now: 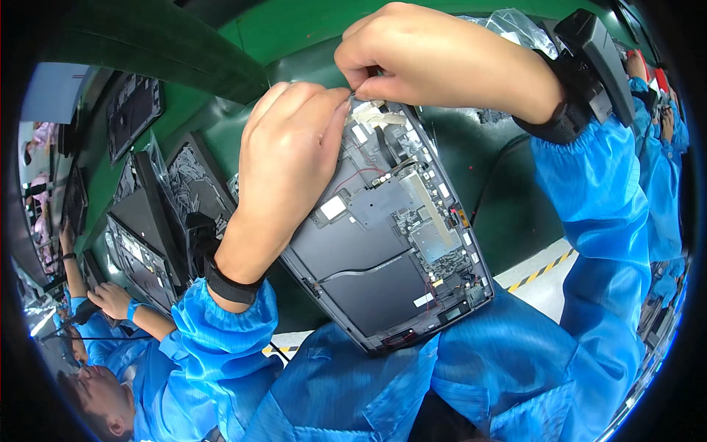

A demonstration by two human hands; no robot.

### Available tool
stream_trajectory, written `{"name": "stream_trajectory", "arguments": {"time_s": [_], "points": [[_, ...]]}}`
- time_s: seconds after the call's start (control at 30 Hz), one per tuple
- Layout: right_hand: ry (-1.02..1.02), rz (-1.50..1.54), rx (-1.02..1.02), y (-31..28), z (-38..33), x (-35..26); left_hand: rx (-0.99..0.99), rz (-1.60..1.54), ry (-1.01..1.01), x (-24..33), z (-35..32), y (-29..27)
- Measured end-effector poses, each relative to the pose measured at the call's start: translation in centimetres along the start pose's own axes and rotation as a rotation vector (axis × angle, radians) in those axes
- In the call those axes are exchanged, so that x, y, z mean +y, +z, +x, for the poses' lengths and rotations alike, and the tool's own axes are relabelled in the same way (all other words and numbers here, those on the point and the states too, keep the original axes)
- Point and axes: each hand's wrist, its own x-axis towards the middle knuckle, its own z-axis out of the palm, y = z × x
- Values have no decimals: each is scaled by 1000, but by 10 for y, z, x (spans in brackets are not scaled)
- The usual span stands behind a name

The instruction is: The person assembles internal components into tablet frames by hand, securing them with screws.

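An opened tablet (361, 287) lies tilted before me, its near end against the front of my blue smock. Its dark battery, circuit board (438, 239) and thin wires are exposed. At its far end my left hand (291, 140) is closed, thumb and fingertips pinched together near the corner. My right hand (390, 55) is closed too, its fingertips meeting the left ones at that corner. Whatever small thing they grip is hidden between the fingers.
A green-topped workbench (508, 199) lies under the tablet. To the left are a box of small dark parts (195, 180), another opened tablet (140, 254) and a dark panel (135, 114). Clear plastic bags (508, 26) lie at the back. A co-worker's hand (110, 300) is at the left.
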Motion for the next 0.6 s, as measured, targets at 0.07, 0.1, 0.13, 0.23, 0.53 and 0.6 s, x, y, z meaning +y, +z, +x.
{"name": "stream_trajectory", "arguments": {"time_s": [0.07,0.1,0.13,0.23,0.53,0.6], "points": [[-28,23,-3,-1,-1,0,-3,14,-2,1,1,0],[-53,-27,-24,-4,-2,-1,-4,38,16,1,2,0],[-78,-78,-45,-6,-3,-2,-5,62,33,0,2,0],[-50,-60,-103,-7,-4,-4,21,85,71,-1,2,3],[-277,-288,25,-1,-10,-7,-11,-42,-105,3,2,-2],[-314,-247,49,0,-13,-2,-11,-58,-89,-1,1,0]]}}
